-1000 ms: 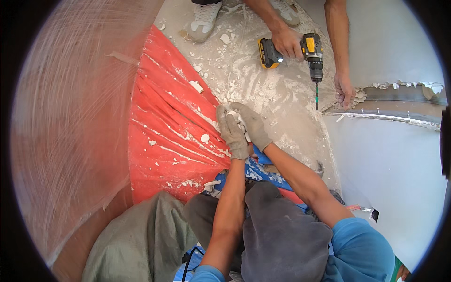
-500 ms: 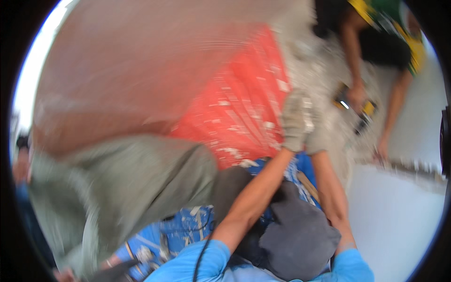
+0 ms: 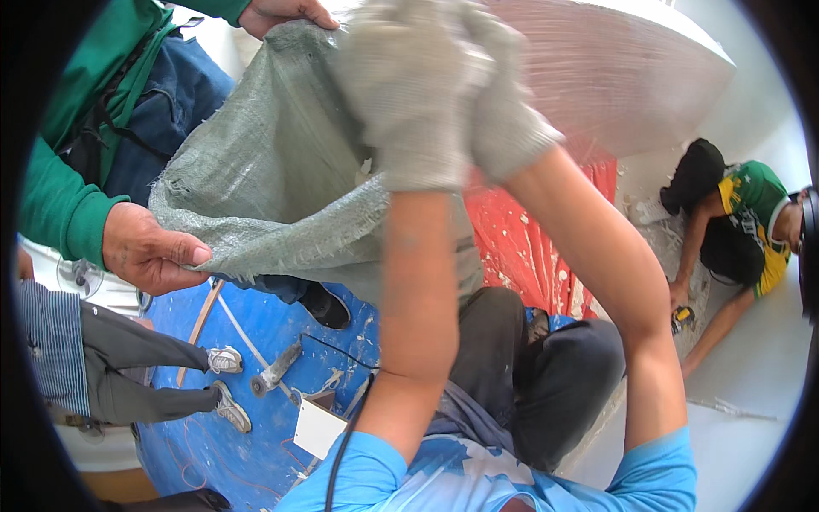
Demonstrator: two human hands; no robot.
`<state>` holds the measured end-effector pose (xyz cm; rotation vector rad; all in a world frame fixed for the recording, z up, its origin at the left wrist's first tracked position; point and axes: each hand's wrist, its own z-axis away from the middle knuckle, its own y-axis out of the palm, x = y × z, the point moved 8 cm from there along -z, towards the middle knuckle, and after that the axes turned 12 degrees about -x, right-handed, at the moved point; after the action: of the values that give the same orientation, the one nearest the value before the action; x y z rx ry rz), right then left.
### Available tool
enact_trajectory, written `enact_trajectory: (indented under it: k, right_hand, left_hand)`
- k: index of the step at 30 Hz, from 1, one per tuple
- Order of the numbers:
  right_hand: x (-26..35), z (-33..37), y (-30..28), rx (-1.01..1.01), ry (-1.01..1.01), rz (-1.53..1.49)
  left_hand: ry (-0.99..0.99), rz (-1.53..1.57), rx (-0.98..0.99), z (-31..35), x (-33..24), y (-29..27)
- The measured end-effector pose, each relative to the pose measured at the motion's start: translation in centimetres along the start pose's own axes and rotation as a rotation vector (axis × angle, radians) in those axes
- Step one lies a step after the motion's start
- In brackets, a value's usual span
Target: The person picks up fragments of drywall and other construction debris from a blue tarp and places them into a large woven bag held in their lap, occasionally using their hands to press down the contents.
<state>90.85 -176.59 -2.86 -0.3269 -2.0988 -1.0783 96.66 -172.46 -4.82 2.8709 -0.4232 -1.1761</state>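
Observation:
My left hand [image 3: 414, 107] and my right hand [image 3: 509, 107], both in off-white knit work gloves, are raised close together at the top centre. Motion smears their fingers, so whether they hold anything does not show. They are at the right side of a grey-green woven sack [image 3: 273, 145], in front of part of its mouth. Another person in green sleeves spreads the sack's mouth, with one bare hand [image 3: 158, 249] on its near rim and the other hand [image 3: 288, 14] on its far rim. The bottom of the sack is hidden.
A red sheet [image 3: 531, 247] strewn with pale scraps lies beyond my knees, below a large reddish curved panel [image 3: 614, 77]. At right a person [image 3: 738, 222] crouches by a yellow-black power tool [image 3: 681, 319]. A corded grinder [image 3: 277, 371] and white box [image 3: 319, 425] rest on blue sheeting.
My hands have risen from the debris beside the red sheet to the sack. The view has swung left, bringing in the person who holds the sack's mouth spread.

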Motion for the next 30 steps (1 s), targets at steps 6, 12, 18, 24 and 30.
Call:
enact_trajectory:
  k: [6, 12, 18, 24, 30]
  right_hand:
    - [-9.8, -3.4, 2.7, 0.325, -0.254, 0.795]
    - [-4.3, 0.0, -3.0, -0.165, -0.189, 0.548]
    - [10.2, 11.1, -18.0, -0.124, -0.281, 0.739]
    - [7.6, 42.7, -45.6, -1.211, 0.397, 0.841]
    - [1.2, 70.1, -46.5, -1.628, 0.830, 0.849]
  left_hand:
    - [0.309, -0.550, -0.153, -5.5, -0.7, -10.5]
    - [0.373, -0.465, -0.271, -1.1, -5.7, -9.9]
    - [0.309, -0.092, 0.275, 6.4, -7.5, 2.4]
    - [-0.320, -0.038, 0.905, 16.4, 0.6, 10.9]
    - [-0.360, -0.109, 0.995, 20.4, 4.0, 13.6]
